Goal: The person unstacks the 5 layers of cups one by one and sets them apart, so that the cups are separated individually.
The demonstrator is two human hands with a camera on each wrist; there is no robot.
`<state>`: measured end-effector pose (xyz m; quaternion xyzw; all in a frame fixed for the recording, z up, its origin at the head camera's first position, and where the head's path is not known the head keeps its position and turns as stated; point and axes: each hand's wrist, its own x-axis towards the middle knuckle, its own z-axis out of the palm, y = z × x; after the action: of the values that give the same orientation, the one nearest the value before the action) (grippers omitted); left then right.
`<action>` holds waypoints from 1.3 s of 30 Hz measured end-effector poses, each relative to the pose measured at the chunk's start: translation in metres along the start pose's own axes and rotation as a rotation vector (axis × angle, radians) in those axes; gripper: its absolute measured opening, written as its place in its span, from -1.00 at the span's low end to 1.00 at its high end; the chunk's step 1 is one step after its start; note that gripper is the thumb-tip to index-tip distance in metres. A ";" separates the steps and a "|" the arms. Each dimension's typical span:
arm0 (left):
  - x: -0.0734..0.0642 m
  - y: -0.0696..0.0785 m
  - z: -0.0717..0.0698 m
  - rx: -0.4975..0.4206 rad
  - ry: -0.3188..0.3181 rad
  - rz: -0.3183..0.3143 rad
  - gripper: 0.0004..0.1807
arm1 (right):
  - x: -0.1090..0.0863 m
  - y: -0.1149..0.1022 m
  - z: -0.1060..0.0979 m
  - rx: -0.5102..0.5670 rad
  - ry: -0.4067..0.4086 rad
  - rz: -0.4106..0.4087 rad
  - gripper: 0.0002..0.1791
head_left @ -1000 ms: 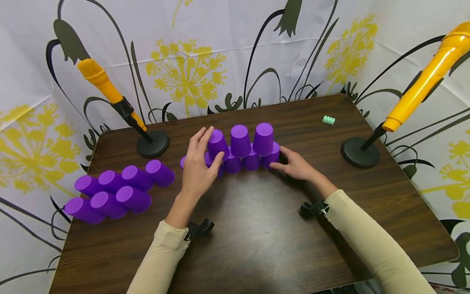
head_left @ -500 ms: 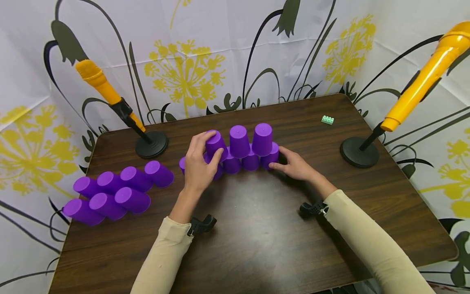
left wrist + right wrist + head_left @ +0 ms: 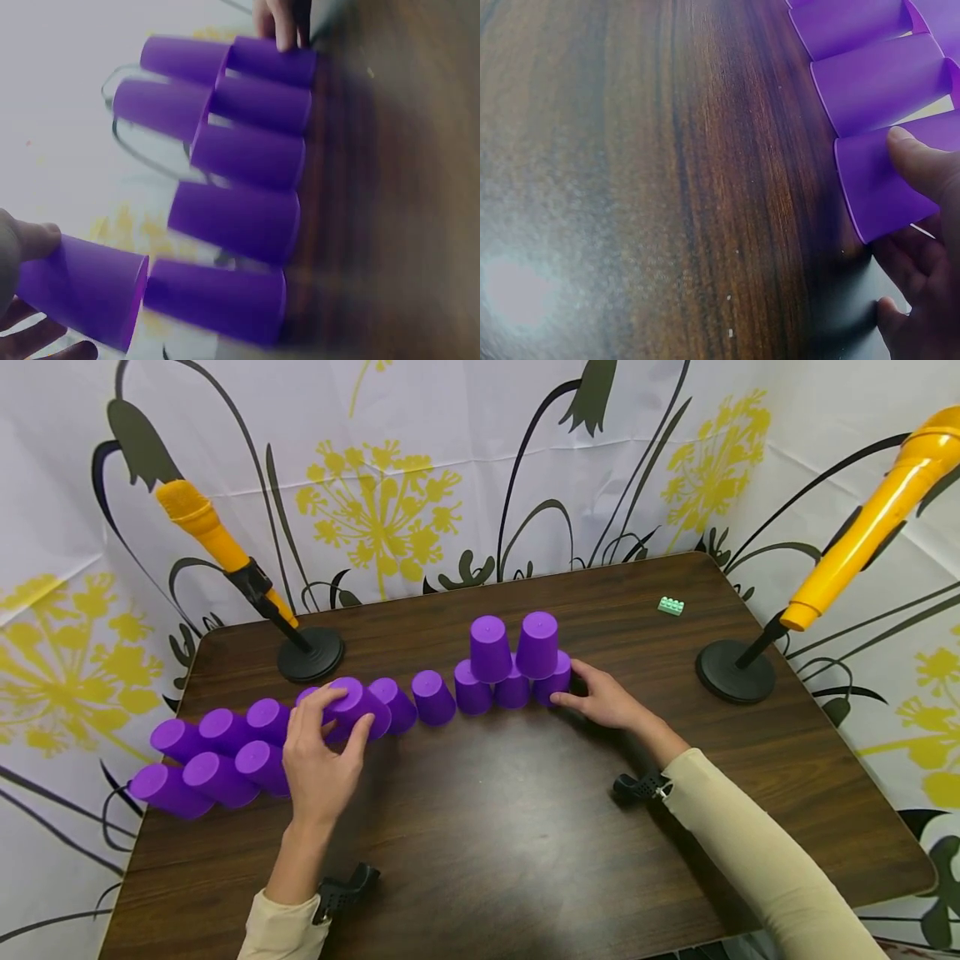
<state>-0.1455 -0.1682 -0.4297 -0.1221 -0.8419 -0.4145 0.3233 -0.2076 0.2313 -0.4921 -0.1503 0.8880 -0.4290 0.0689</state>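
My left hand (image 3: 318,768) grips an upside-down purple cup (image 3: 358,703) between thumb and fingers. In the left wrist view this held cup (image 3: 90,289) is raised above table level, its mouth beside the narrow end of the row's last cup (image 3: 217,300). Several upside-down purple cups stand in a row, with this leftmost one (image 3: 395,706) close to the held cup. Two more, one on the left (image 3: 490,650) and one on the right (image 3: 537,646), sit on the row's right part. My right hand (image 3: 609,696) holds the rightmost bottom cup (image 3: 885,180), thumb on its side.
Several more purple cups (image 3: 217,779) stand in two lines at the table's left, partly hidden by my left hand. Yellow microphones on black stands rise at the back left (image 3: 311,653) and right (image 3: 737,672). A small mint-green toy brick (image 3: 671,606) lies at the back right.
My left hand took the left upper cup off the row and carried it left and toward me, to beside the row's left end. My right hand stayed on its cup.
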 end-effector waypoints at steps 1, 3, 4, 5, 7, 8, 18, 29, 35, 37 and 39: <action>-0.004 -0.003 -0.007 0.013 0.027 -0.015 -0.53 | 0.000 0.000 0.000 -0.001 0.000 0.000 -0.29; -0.013 -0.008 -0.019 0.040 0.068 -0.045 -0.52 | 0.000 0.000 0.000 -0.003 -0.001 0.001 -0.28; -0.017 -0.011 -0.025 0.051 0.082 -0.059 -0.52 | 0.000 0.000 0.000 -0.003 -0.001 0.001 -0.28; -0.021 -0.013 -0.029 0.064 0.093 -0.074 -0.52 | 0.000 0.000 0.000 -0.003 -0.001 0.001 -0.28; -0.028 -0.019 -0.037 0.096 0.100 -0.104 -0.51 | 0.000 0.000 0.000 -0.004 -0.001 0.002 -0.27; -0.031 -0.022 -0.039 0.119 0.096 -0.117 -0.51 | 0.000 0.000 0.000 -0.007 0.000 0.003 -0.26; -0.044 -0.042 -0.037 0.351 0.038 -0.135 -0.57 | 0.000 0.002 0.000 -0.002 0.003 0.001 -0.26; -0.047 -0.048 -0.031 0.360 0.018 -0.132 -0.56 | -0.001 0.001 0.001 -0.010 0.003 0.012 -0.25; -0.048 -0.050 -0.030 0.355 0.017 -0.144 -0.55 | -0.001 0.001 0.001 -0.009 -0.003 0.018 -0.24; -0.047 -0.048 -0.031 0.356 0.018 -0.144 -0.55 | -0.001 0.001 0.000 -0.008 -0.004 0.017 -0.23; -0.046 -0.045 -0.032 0.358 0.021 -0.140 -0.55 | 0.000 0.001 0.000 -0.009 -0.005 0.016 -0.23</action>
<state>-0.1178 -0.2184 -0.4732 0.0006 -0.9052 -0.2808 0.3191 -0.2074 0.2322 -0.4932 -0.1446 0.8910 -0.4240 0.0740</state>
